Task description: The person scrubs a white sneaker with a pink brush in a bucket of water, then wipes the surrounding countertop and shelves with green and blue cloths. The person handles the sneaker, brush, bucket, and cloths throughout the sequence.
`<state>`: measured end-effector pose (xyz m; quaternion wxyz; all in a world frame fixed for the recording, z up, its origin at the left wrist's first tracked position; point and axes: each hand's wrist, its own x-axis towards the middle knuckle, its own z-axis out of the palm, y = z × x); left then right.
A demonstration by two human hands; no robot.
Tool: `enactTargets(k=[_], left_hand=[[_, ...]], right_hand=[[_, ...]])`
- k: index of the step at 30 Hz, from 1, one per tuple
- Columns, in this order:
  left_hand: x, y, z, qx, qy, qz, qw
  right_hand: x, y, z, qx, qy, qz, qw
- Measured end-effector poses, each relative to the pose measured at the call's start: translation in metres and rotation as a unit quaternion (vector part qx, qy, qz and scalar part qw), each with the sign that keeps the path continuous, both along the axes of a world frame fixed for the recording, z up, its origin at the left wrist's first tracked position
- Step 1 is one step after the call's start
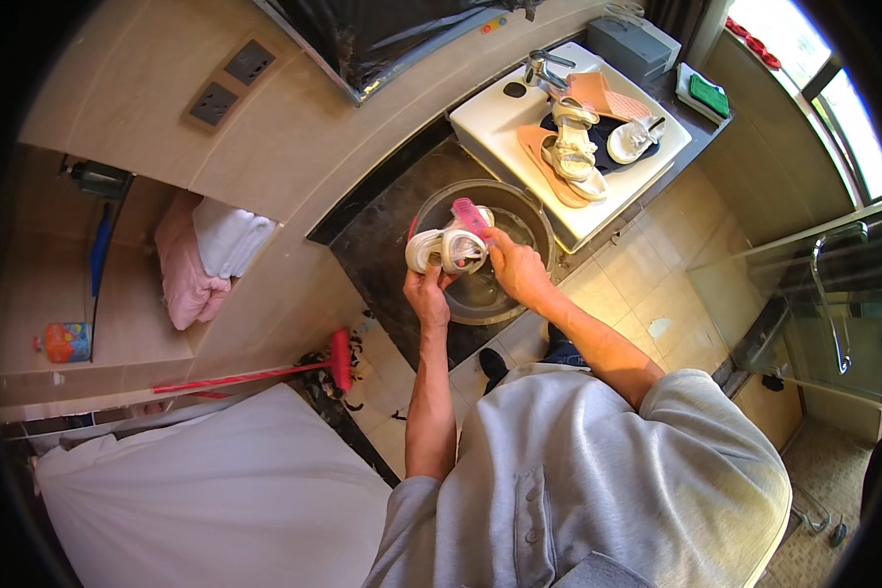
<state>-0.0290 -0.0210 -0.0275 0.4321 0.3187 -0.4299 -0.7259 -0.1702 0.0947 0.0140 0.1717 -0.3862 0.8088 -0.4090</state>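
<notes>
My left hand [429, 294] grips a white strappy sandal [426, 251] from below, above a dark round basin [547, 220]. In my right hand [516, 266] is a pink brush [471, 216], held against the far part of the sandal. Where the bristles meet the sandal is hard to make out. Some water [489, 294] shows in the basin, which rests on a dark stone counter [382, 213].
A white sink [496, 125] with a chrome faucet [544, 67] holds orange slippers [595, 92], a cream sandal [575, 143] and a white shoe [632, 140]. A red broom [340, 360] lies lower left. Folded towels [231, 235] fill a wall niche. A glass door [816, 294] stands right.
</notes>
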Motion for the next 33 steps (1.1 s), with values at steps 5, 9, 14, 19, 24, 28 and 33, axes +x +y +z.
enactTargets(k=[5, 9, 14, 19, 24, 28, 33], left_hand=[[0.002, 0.0, -0.003, -0.029, -0.017, -0.007, 0.999], [0.0, 0.001, 0.002, 0.001, 0.016, -0.003, 1.0], [0.006, -0.008, -0.002, 0.018, 0.043, 0.005, 0.999], [-0.005, -0.006, 0.004, 0.038, 0.076, -0.007, 0.996], [-0.003, -0.007, 0.001, 0.027, 0.05, -0.012, 0.998], [-0.004, -0.005, 0.003, 0.017, 0.036, 0.001, 0.999], [0.002, -0.002, -0.008, -0.078, -0.037, -0.019, 0.996]], right_hand=[[-0.033, 0.008, -0.013, -0.032, -0.046, -0.001, 0.998], [-0.049, 0.004, -0.029, -0.087, -0.122, -0.04, 0.988], [-0.055, 0.017, -0.001, 0.029, -0.708, -0.05, 0.704], [-0.049, 0.025, -0.015, -0.042, -0.859, -0.067, 0.506], [-0.067, 0.022, -0.014, -0.127, -0.867, -0.1, 0.471], [-0.076, 0.019, -0.005, -0.149, -0.823, -0.107, 0.538], [-0.063, 0.024, 0.018, -0.086, -0.648, -0.066, 0.754]])
